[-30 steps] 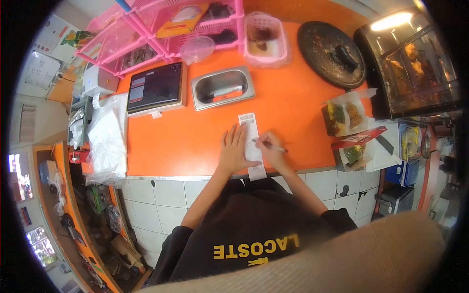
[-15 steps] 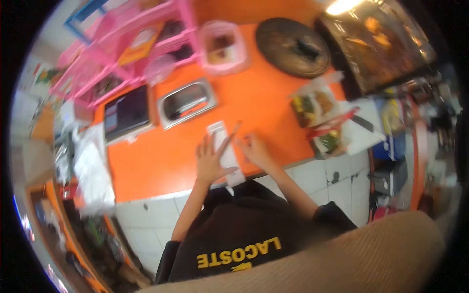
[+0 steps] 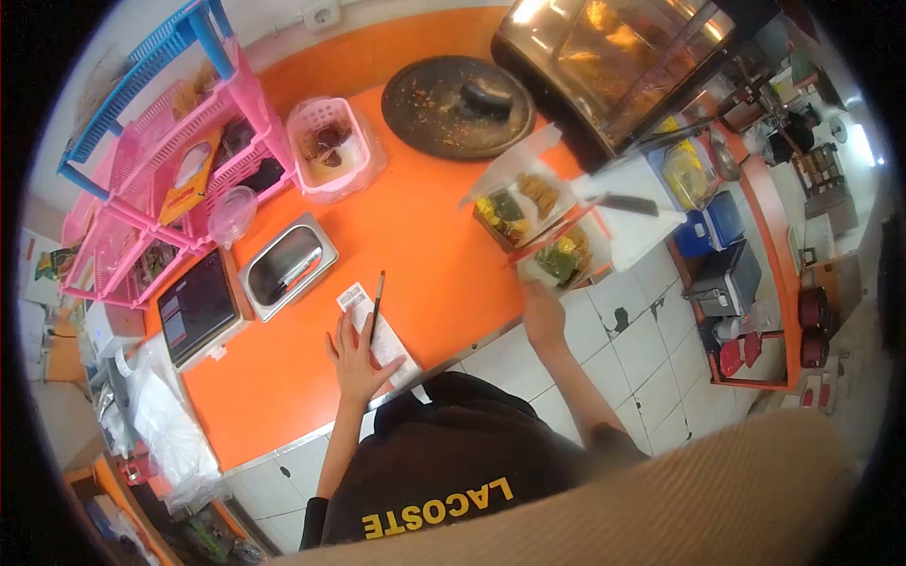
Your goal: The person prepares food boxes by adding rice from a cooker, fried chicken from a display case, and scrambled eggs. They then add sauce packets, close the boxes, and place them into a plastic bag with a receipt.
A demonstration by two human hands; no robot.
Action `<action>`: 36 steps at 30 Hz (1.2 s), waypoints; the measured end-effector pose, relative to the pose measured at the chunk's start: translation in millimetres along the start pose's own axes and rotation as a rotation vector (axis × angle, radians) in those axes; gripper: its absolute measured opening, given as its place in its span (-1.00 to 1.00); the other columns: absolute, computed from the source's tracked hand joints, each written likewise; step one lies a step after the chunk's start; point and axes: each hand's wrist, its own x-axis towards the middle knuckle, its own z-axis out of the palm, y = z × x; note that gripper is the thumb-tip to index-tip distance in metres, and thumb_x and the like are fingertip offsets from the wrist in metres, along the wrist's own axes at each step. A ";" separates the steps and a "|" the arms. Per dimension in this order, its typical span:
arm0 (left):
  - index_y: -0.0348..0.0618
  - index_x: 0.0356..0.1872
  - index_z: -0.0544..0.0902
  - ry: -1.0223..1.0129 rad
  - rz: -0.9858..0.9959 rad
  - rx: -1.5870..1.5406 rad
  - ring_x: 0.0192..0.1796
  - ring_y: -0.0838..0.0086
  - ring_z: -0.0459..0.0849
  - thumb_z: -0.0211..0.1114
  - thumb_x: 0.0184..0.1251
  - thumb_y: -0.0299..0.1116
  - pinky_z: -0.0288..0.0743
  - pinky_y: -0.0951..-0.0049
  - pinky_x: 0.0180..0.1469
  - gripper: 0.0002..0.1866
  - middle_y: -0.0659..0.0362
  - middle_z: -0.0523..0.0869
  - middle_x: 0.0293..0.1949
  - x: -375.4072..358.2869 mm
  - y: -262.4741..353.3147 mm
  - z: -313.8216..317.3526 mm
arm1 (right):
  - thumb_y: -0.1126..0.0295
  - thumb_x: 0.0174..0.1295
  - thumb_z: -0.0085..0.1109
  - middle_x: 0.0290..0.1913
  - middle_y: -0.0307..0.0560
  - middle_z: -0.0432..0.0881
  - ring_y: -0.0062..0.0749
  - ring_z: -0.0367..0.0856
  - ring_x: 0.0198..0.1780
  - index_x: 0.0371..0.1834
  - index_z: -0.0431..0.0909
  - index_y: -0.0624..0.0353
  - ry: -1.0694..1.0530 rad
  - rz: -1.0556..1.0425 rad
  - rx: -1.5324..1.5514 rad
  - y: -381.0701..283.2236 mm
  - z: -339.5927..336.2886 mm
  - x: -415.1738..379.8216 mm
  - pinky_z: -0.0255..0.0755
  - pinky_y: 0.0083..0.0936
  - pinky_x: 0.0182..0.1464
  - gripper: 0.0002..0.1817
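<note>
My left hand (image 3: 357, 363) lies with fingers spread on a narrow strip of printed white paper (image 3: 384, 341), near the table's front edge. Beside its fingers, a dark pen (image 3: 378, 300) rests across the paper, out of my grasp. Over to the right, my right hand (image 3: 545, 325) is at the near edge of an open food box (image 3: 587, 275), its fingers drawn together on that edge; the fingertips are partly hidden. Green leaf and yellowish food show in this box. A second open food box (image 3: 514, 243) stands just behind it, with brown and yellow food inside.
A metal tray (image 3: 316, 238) holding a marker and a tablet (image 3: 196, 309) are at the left. Behind stand a pink rack (image 3: 142, 212), a pink basket (image 3: 362, 174) and a round dark lid (image 3: 425, 127). A glass-fronted case (image 3: 547, 90) and a knife (image 3: 630, 203) are at the right.
My right hand has left the paper and moved right to the food box. The pen now lies on the paper. My left hand stays on the paper while the view has shifted.
</note>
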 end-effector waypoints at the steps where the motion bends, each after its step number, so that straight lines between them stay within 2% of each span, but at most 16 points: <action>1: 0.07 0.43 0.30 0.004 -0.002 -0.012 0.52 0.05 0.02 0.38 -0.09 0.27 -0.28 -0.20 0.43 -0.01 -0.04 0.09 0.49 -1.2 0.0 -0.4 | 0.44 0.19 0.02 0.00 0.07 0.56 0.01 0.67 -0.28 -0.05 0.46 0.27 -0.008 -0.044 0.007 -9.1 5.4 -1.0 0.59 -0.23 -0.29 -0.73; 5: -0.03 0.42 0.27 0.098 0.021 -0.211 0.49 0.00 0.06 0.39 0.02 0.08 -0.29 -0.17 0.45 -0.09 -0.10 0.12 0.45 -8.4 -19.6 10.4 | 0.37 0.20 0.11 0.05 0.05 0.54 0.00 0.66 -0.21 0.04 0.47 0.22 0.047 -0.265 0.186 -62.0 -0.8 -12.6 0.58 -0.23 -0.17 -0.66; 6: -0.11 0.42 0.23 0.133 0.011 -0.318 0.46 -0.02 0.09 0.40 0.04 -0.05 -0.18 -0.09 0.46 -0.10 -0.12 0.15 0.42 -7.8 -18.4 8.3 | 0.36 0.20 0.13 0.06 0.05 0.54 -0.01 0.66 -0.17 0.07 0.48 0.21 0.079 -0.331 0.268 -74.6 -14.3 -17.2 0.57 -0.23 -0.12 -0.63; 9: -0.20 0.44 0.16 0.154 0.059 -0.493 0.47 -0.01 0.07 0.34 0.13 -0.05 -0.05 0.01 0.46 -0.10 -0.14 0.14 0.42 6.2 0.7 -15.0 | 0.31 0.21 0.18 0.09 0.13 0.50 0.03 0.60 -0.03 0.13 0.49 0.16 -0.397 -0.171 0.491 -89.6 -70.0 -18.7 0.52 -0.22 -0.01 -0.59; 10: -0.22 0.39 0.21 0.186 0.102 -0.452 0.41 0.00 0.16 0.41 0.06 -0.18 0.05 0.01 0.41 -0.13 -0.13 0.21 0.35 14.7 11.0 -20.9 | 0.33 0.21 0.18 0.10 0.15 0.49 0.02 0.59 -0.01 0.12 0.50 0.17 -0.346 -0.248 0.530 -83.7 -65.6 -17.4 0.52 -0.24 0.00 -0.60; 12: -0.21 0.30 0.30 0.211 0.158 -0.493 0.34 0.02 0.24 0.49 -0.03 -0.16 0.14 0.03 0.33 -0.16 -0.10 0.30 0.28 26.7 23.1 -17.8 | 0.37 0.21 0.18 0.12 0.19 0.47 0.02 0.56 0.04 0.11 0.51 0.18 -0.244 -0.398 0.601 -69.4 -57.0 -13.8 0.50 -0.27 0.03 -0.61; 15: -0.17 0.17 0.40 0.157 0.303 -0.483 0.23 0.05 0.34 0.56 -0.14 -0.14 0.23 0.05 0.23 -0.20 -0.04 0.40 0.16 33.2 47.3 -21.0 | 0.44 0.20 0.18 0.05 0.09 0.55 -0.12 0.63 0.02 0.10 0.50 0.25 0.154 -0.300 0.546 -62.1 -67.3 -0.2 0.48 -0.35 0.05 -0.63; 18: -0.12 0.11 0.46 0.082 0.380 -0.371 0.17 0.05 0.38 0.59 -0.17 -0.11 0.25 0.06 0.18 -0.24 -0.01 0.45 0.10 38.9 67.2 -24.6 | 0.40 0.23 0.22 0.09 0.10 0.53 -0.14 0.61 -0.03 0.10 0.49 0.29 0.099 0.070 0.630 -20.5 -35.6 -3.0 0.51 -0.34 0.01 -0.62; 21: -0.11 0.11 0.46 0.100 0.359 -0.265 0.15 0.03 0.36 0.57 -0.11 -0.10 0.26 0.08 0.15 -0.28 -0.02 0.42 0.09 42.4 75.1 -9.5 | 0.32 0.29 0.23 -0.04 -0.03 0.60 -0.33 0.61 -0.07 0.09 0.50 0.30 -0.239 0.128 1.073 4.2 -12.7 -12.6 0.51 -0.41 -0.02 -0.62; 24: -0.10 0.12 0.45 0.111 0.242 -0.202 0.15 0.03 0.36 0.55 -0.08 -0.14 0.26 0.09 0.14 -0.30 -0.02 0.40 0.10 53.5 79.8 0.0 | 0.26 0.30 0.24 -0.13 -0.14 0.63 -0.49 0.59 -0.10 0.06 0.51 0.27 -0.352 0.283 1.373 7.4 -0.7 -19.4 0.51 -0.50 -0.06 -0.63; 26: -0.10 0.13 0.45 0.094 0.140 -0.111 0.15 0.02 0.36 0.54 -0.07 -0.16 0.27 0.09 0.14 -0.30 -0.02 0.39 0.10 58.7 84.4 1.6 | 0.25 0.29 0.26 -0.13 -0.13 0.63 -0.52 0.58 -0.12 0.05 0.51 0.28 -0.335 0.318 1.419 6.9 4.6 -18.2 0.51 -0.54 -0.08 -0.61; 30: -0.12 0.17 0.42 0.165 0.240 -0.088 0.15 0.03 0.35 0.55 -0.06 -0.21 0.26 0.08 0.15 -0.27 -0.01 0.37 0.10 56.4 91.3 -6.7 | 0.21 0.23 0.32 -0.12 -0.13 0.63 -0.52 0.60 -0.15 0.05 0.52 0.29 -0.324 0.452 1.396 5.5 21.3 -7.4 0.53 -0.55 -0.12 -0.55; 32: -0.13 0.20 0.41 0.284 0.352 -0.122 0.16 0.03 0.34 0.54 -0.02 -0.25 0.27 0.06 0.15 -0.28 0.00 0.36 0.09 54.2 91.9 -17.7 | 0.21 0.19 0.36 -0.14 -0.15 0.63 -0.53 0.61 -0.19 0.04 0.53 0.28 -0.253 0.336 1.295 4.5 17.3 -1.5 0.54 -0.55 -0.14 -0.55; 33: -0.11 0.19 0.43 0.371 0.335 -0.144 0.16 0.06 0.36 0.52 -0.01 -0.29 0.27 0.08 0.14 -0.32 0.01 0.38 0.10 57.4 91.7 -24.1 | 0.21 0.18 0.38 -0.15 -0.16 0.64 -0.53 0.61 -0.21 0.03 0.53 0.27 -0.219 0.280 1.243 3.5 13.9 2.3 0.54 -0.55 -0.14 -0.54; 35: -0.07 0.16 0.48 0.538 0.300 -0.191 0.14 0.11 0.39 0.48 0.01 -0.36 0.28 0.12 0.13 -0.39 0.03 0.43 0.11 67.3 89.3 -37.2 | 0.22 0.13 0.42 -0.17 -0.16 0.64 -0.52 0.62 -0.23 -0.01 0.53 0.27 -0.346 0.350 1.243 14.1 22.9 14.5 0.56 -0.54 -0.12 -0.55; 36: -0.08 0.14 0.50 0.490 0.243 -0.246 0.12 0.13 0.43 0.46 0.03 -0.37 0.29 0.15 0.12 -0.43 0.03 0.47 0.07 73.3 87.9 -41.8 | 0.23 0.11 0.44 -0.18 -0.16 0.64 -0.51 0.63 -0.23 -0.03 0.54 0.27 -0.410 0.384 1.240 14.9 20.7 21.0 0.56 -0.53 -0.12 -0.55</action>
